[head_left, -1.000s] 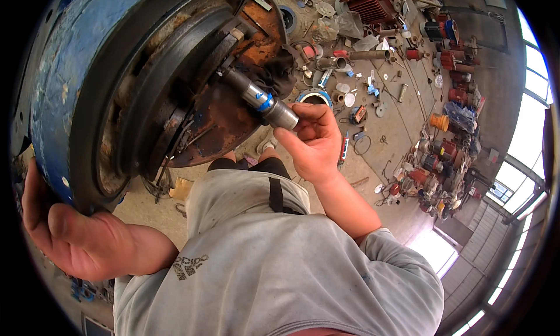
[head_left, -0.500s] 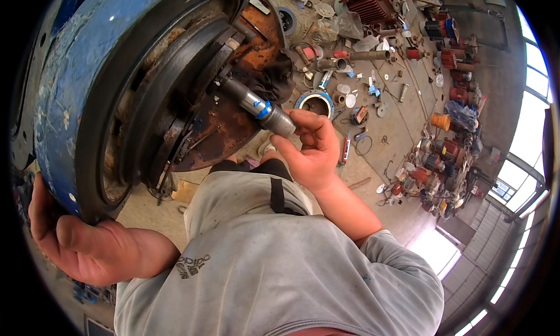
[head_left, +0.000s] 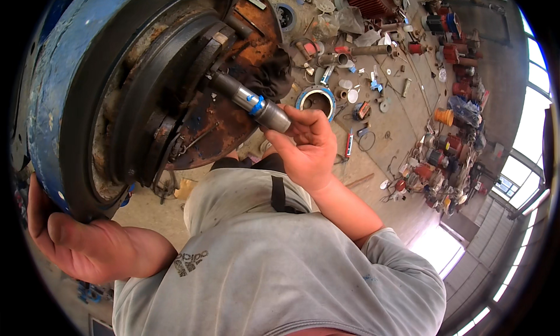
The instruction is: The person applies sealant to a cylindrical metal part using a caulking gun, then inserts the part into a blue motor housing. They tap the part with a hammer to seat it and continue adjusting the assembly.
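Observation:
A large blue round housing (head_left: 61, 85) with a dark, greasy inner ring (head_left: 137, 97) fills the left side. From its middle a steel shaft (head_left: 242, 95) points down to the right, with a smeared blue band (head_left: 255, 105) near its end. My right hand (head_left: 309, 143) pinches the grey metal sleeve (head_left: 273, 116) at the shaft's tip between thumb and fingers. My left hand (head_left: 93, 248) is against the housing's lower edge, palm up, thumb apart and fingers stretched along the outer side; their tips are partly hidden.
A rusty plate (head_left: 216, 123) with a dark cloth (head_left: 271, 73) lies behind the shaft. On the floor beyond are a blue-rimmed ring (head_left: 333, 105), a tube (head_left: 349, 143) and metal pipes (head_left: 373, 50). Red motor parts (head_left: 461, 91) line the right wall.
The housing and shaft appear slightly further left. My right hand has shifted a little left and up with the sleeve; my left hand has moved slightly left, still at the housing's edge.

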Available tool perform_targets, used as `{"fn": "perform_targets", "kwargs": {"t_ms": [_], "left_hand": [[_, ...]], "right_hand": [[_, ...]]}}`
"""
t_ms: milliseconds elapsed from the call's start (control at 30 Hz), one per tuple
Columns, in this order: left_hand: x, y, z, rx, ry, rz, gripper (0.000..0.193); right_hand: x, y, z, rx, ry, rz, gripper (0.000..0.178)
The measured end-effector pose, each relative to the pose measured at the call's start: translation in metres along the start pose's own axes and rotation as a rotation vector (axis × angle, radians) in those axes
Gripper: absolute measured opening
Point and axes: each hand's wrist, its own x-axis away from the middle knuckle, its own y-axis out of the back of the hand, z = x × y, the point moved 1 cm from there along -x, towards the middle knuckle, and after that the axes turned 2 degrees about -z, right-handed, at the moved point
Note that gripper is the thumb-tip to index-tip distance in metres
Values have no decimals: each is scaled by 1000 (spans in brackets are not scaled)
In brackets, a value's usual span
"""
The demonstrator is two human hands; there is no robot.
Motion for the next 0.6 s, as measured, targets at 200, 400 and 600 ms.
{"fn": "perform_targets", "kwargs": {"t_ms": [200, 400, 600], "left_hand": [[-9, 8, 11, -28, -59, -3, 44], [-13, 19, 19, -18, -82, 54, 44], [-10, 13, 13, -37, -49, -1, 42]], "right_hand": [[-4, 6, 0, 120, 83, 41, 44], [-6, 6, 0, 224, 209, 48, 42], [-3, 1, 6, 54, -74, 12, 40]]}}
